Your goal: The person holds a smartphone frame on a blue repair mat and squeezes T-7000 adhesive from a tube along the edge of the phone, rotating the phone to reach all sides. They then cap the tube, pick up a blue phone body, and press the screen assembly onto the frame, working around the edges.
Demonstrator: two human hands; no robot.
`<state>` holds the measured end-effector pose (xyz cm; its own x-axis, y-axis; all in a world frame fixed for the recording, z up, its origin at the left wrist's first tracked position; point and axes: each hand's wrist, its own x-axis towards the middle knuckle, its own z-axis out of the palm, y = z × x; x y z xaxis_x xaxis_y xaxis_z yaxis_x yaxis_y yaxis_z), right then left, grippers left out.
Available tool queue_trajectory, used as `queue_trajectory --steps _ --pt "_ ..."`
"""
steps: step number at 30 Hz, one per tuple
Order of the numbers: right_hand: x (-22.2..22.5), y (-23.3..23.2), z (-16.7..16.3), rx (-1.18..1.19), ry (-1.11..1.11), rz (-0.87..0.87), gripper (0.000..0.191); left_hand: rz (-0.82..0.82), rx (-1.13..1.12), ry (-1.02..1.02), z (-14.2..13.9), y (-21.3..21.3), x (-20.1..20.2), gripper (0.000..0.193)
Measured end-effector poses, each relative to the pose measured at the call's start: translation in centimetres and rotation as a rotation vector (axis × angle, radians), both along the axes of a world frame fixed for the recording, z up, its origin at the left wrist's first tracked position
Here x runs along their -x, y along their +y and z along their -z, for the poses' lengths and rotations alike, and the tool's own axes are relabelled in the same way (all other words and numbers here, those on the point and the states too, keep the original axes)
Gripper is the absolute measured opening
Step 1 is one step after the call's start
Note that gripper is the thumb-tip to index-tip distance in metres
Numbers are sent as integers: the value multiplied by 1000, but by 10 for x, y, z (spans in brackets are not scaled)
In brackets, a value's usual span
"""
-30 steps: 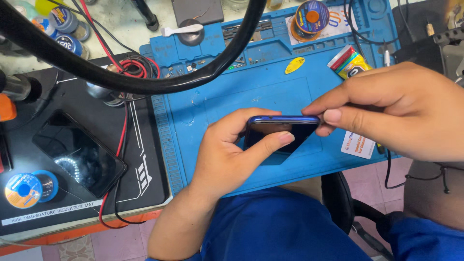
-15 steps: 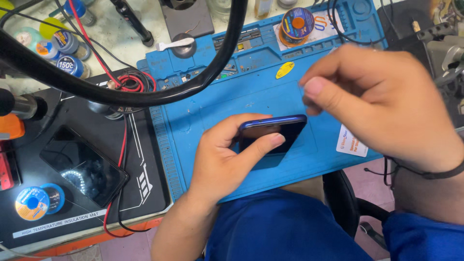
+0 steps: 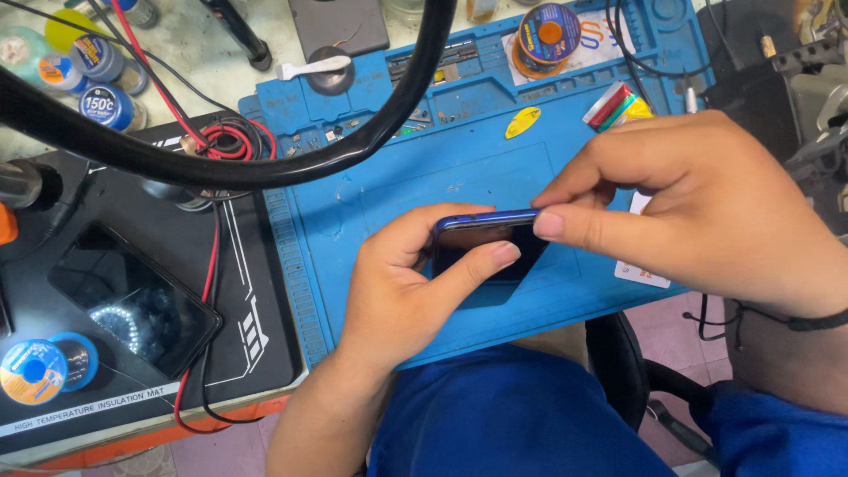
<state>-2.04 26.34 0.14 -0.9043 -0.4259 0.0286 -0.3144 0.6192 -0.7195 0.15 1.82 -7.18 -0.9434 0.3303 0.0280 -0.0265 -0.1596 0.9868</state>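
Observation:
A dark blue smartphone stands on its long edge over the blue work mat. My left hand grips its left end, thumb across the dark face and fingers behind. My right hand comes in from the right, its thumb and fingertips pinching the phone's upper right edge. The right half of the phone is hidden by my right hand.
A black curved ring-lamp arm arcs over the mat's left. A second phone lies on the black mat with solder spools. A yellow pick, a wire spool and red and black cables sit at the back.
My right hand lifted away above the phone half a second ago and has come back down onto its upper right edge. The left hand kept its grip.

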Motion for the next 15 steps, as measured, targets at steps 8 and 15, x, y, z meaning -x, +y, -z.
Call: queue_trajectory --steps 8,15 --pt "6 4 -4 76 69 -140 20 9 -32 -44 0 0 0 33" --pt "-4 4 -2 17 -40 -10 24 10 -58 -62 1 0 -3 34"
